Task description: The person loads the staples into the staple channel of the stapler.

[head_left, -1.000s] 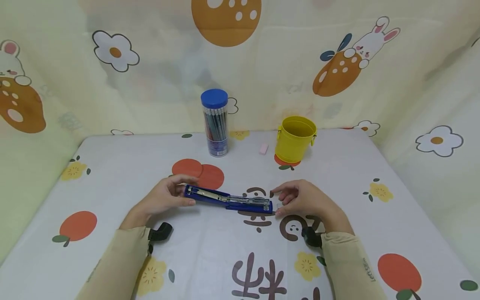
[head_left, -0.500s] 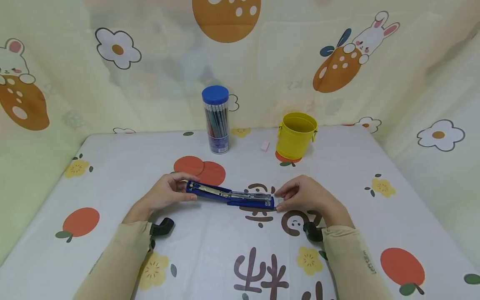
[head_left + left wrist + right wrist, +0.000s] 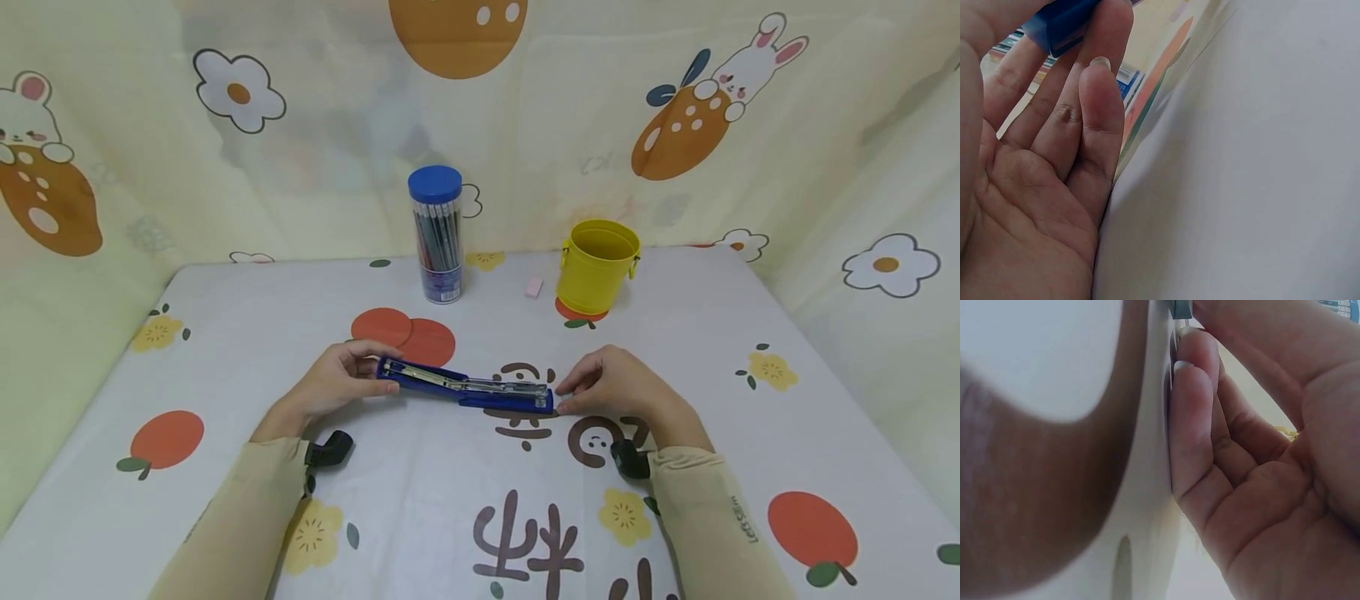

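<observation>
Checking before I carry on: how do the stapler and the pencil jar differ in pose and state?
The stapler stretches sideways; the pencil jar stands upright. The stapler is opened out, baring metal parts; the pencil jar is capped. The left hand holds the stapler; the pencil jar stands untouched. Both show blue: the stapler's body, the jar's lid.

The left hand grips the stapler by its left end. Beside its right end, the right hand bends its fingers.
</observation>
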Tool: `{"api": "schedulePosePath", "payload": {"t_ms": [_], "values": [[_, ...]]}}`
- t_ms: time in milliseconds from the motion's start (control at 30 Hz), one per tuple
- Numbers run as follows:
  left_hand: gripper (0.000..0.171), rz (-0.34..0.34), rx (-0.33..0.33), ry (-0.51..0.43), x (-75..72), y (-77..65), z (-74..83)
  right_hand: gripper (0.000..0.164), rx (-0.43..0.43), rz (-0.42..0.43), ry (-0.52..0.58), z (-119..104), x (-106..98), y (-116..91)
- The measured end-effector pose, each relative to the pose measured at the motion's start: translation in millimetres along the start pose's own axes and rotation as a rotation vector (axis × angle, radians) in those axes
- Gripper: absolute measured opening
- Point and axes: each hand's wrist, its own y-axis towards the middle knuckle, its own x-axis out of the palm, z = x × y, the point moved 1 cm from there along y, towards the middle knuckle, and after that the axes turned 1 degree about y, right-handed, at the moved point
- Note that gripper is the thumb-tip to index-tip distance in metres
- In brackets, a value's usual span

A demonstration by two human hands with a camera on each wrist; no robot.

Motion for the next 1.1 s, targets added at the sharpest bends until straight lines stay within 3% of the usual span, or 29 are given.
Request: {"api": "schedulePosePath", "payload": {"t_ms": [1100], "values": [[0.052,0.016,0.010,-0.004,2.4,-1.2,2.4,0.018,-0.018,0.009,-0.037,4.5,-2.3,-1.5]]}}
